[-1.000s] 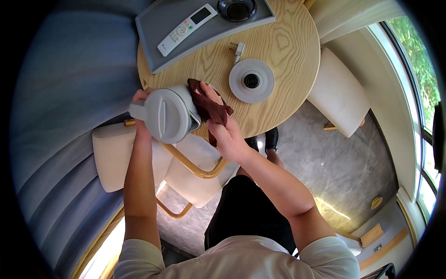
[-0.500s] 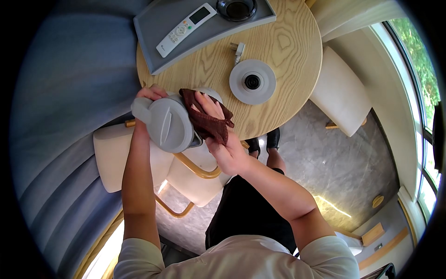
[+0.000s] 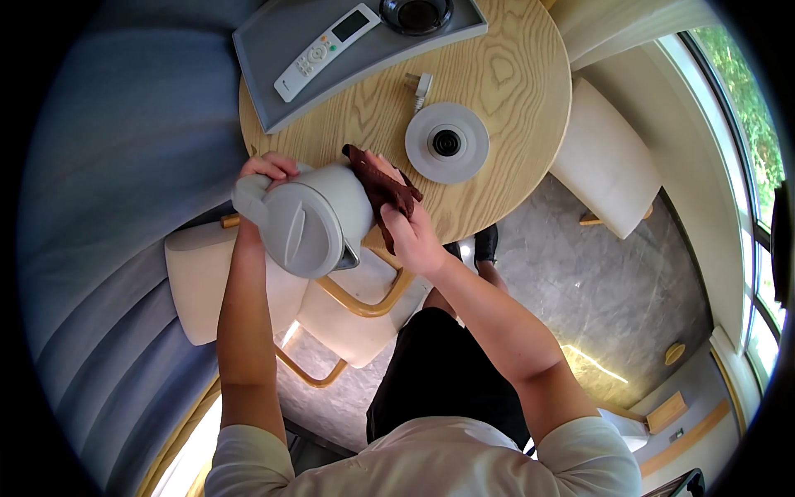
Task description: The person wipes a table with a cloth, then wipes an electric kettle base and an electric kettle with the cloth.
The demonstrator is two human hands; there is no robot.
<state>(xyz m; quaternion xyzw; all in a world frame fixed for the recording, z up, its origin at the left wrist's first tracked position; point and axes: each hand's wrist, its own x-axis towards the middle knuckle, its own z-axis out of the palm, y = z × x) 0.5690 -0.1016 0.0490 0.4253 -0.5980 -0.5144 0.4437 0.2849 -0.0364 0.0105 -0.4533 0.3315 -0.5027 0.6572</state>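
Note:
A pale grey electric kettle (image 3: 305, 228) is tilted over the near left edge of the round wooden table (image 3: 513, 91), its lid closed and facing me. My left hand (image 3: 267, 168) is wrapped round its handle. In my right hand (image 3: 407, 232) is a dark brown cloth (image 3: 383, 189), pressed against the kettle's base end; some fingers are hidden by the cloth. The round kettle base (image 3: 464, 157) lies on the table to the right, with its plug (image 3: 422, 85) just behind it.
A grey tray (image 3: 273, 103) at the back left holds a white remote (image 3: 325, 54) and a dark glass dish (image 3: 416, 12). Beige chairs (image 3: 203, 282) stand below the table, another seat (image 3: 609, 166) at the right. A blue sofa (image 3: 124, 166) runs along the left.
The kettle has tilted so more of its side shows. The cloth and my right hand have shifted from across its side toward its base end. My left hand keeps hold of the handle.

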